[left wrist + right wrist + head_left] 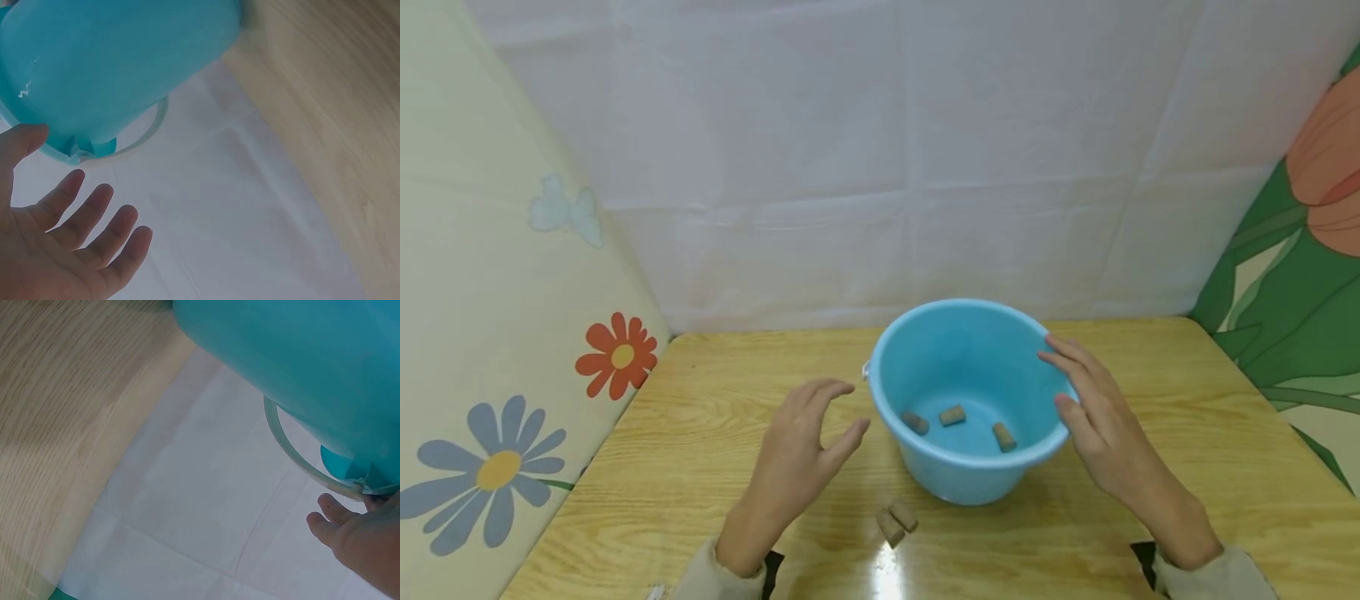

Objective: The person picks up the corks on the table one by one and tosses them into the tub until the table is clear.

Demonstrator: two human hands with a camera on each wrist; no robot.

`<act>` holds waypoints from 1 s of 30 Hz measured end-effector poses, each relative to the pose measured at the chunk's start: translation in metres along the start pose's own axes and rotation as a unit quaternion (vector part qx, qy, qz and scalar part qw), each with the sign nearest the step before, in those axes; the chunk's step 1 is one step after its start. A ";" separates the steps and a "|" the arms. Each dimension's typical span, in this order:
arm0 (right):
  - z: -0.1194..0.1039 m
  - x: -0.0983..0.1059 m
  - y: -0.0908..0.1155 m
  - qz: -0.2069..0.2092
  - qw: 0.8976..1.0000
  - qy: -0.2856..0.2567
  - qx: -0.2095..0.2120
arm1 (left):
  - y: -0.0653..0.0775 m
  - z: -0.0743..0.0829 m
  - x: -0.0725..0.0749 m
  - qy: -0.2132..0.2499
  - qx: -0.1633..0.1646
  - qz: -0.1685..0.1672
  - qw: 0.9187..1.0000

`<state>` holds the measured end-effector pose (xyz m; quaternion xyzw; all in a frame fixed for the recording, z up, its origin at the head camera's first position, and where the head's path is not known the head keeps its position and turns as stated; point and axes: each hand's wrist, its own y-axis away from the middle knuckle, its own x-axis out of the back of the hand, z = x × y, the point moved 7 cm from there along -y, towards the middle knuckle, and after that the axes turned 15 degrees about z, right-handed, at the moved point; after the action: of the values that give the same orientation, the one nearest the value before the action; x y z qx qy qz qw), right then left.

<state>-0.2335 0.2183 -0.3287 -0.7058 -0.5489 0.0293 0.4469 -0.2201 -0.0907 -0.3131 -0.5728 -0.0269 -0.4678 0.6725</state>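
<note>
A light blue bucket (967, 485) stands upright on the wooden table. Inside, on its floor, lie three small brown cylinders that look like corks, one of them a cork (952, 415) near the middle. Two more corks (891, 528) lie side by side on the table in front of it. My left hand (797, 446) hovers left of the bucket, apart from its rim, thumb and fingers spread and holding nothing. At the right rim is my right hand (1101, 421), with extended fingertips over the edge; the bucket partly hides its fingers in the right wrist view.
The bucket's pale handle (153, 132) hangs along its far side. Behind the table (722, 392) rises a white cloth (820, 208). Flower-printed panels stand at the left (497, 275) and right (1292, 333). A small white thing (657, 592) shows at the bottom left edge.
</note>
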 end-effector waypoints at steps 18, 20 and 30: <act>0.001 -0.001 0.001 -0.003 1.000 0.003 -0.004 | 0.034 -0.010 -0.017 -0.023 0.015 -0.048 0.998; 0.001 -0.001 0.001 -0.003 1.000 0.004 -0.005 | 0.037 -0.012 -0.020 -0.025 0.018 -0.061 0.998; 0.002 -0.002 0.000 -0.004 1.000 0.004 -0.006 | 0.057 -0.017 -0.036 -0.019 0.051 -0.131 0.990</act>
<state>-0.2354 0.2180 -0.3311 -0.7063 -0.5498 0.0214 0.4455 -0.2114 -0.0878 -0.3822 -0.5379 -0.1383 -0.5393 0.6330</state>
